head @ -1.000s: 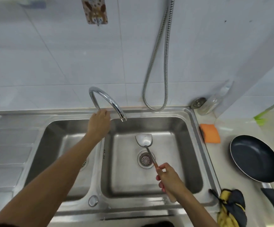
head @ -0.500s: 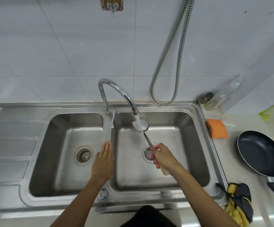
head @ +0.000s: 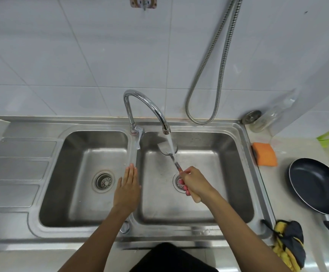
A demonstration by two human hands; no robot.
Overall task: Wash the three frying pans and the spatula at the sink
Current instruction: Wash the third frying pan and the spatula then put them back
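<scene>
My right hand (head: 195,183) grips the wooden handle of a metal spatula (head: 164,149) over the right basin of the steel double sink (head: 246,173). The spatula's blade sits under water running from the curved faucet (head: 146,107). My left hand (head: 128,187) rests flat, fingers together, on the divider between the two basins and holds nothing. One dark non-stick frying pan (head: 317,185) lies on the counter to the right, its black handle pointing toward me. No other pans are in view.
An orange sponge (head: 264,154) lies on the counter beside the sink's right rim. A yellow and dark cloth (head: 289,242) is bunched at the front right. A glass jar (head: 265,118) lies in the back corner. A metal shower hose (head: 216,65) hangs on the tiled wall.
My left hand left the faucet lever and came down onto the divider. Water started running. My right hand raised the spatula's blade up under the stream.
</scene>
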